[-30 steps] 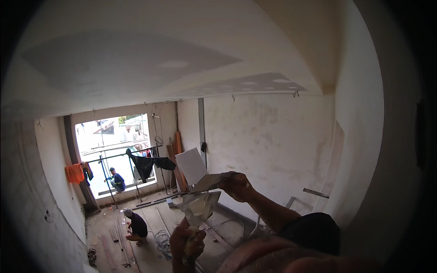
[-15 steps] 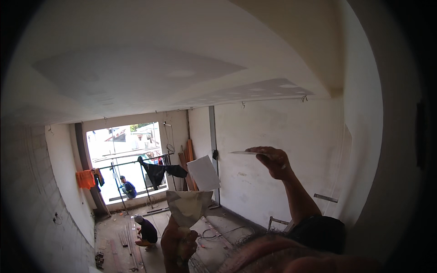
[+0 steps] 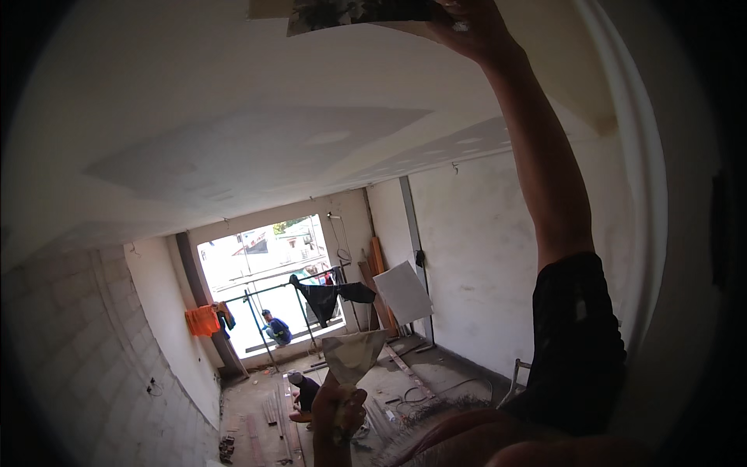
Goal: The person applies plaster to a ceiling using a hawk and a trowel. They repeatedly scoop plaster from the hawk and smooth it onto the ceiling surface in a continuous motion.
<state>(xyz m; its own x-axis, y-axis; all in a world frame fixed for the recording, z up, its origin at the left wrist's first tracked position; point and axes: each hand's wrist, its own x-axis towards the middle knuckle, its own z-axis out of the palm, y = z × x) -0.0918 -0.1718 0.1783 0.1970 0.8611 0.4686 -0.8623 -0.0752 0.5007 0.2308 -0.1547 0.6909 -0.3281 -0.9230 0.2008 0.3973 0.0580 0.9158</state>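
Observation:
At the lower middle my left hand (image 3: 340, 411) is closed round the handle of a putty knife (image 3: 354, 356). Its broad blade points upward, with some paler smears on it. My right arm is stretched high, and my right hand (image 3: 476, 33) grips the right end of a wide, thin smoothing blade (image 3: 358, 11). That blade is up by the white ceiling (image 3: 226, 62) and mirrors dark shapes on its face. The top of the picture cuts off part of the blade and hand, so I cannot tell whether its far edge touches the ceiling.
Far below, one person (image 3: 306, 393) crouches on the floor and another (image 3: 276, 328) sits by the large window opening (image 3: 261, 257). Dark clothing (image 3: 319, 300) and an orange cloth (image 3: 202, 320) hang on a pipe rail. A white board (image 3: 403, 292) leans nearby; a metal frame (image 3: 515, 381) stands lower right.
My right hand has risen from mid-height to the ceiling with the smoothing blade. My left hand, still holding the putty knife, sits slightly further right in view; the whole view has shifted and tilted.

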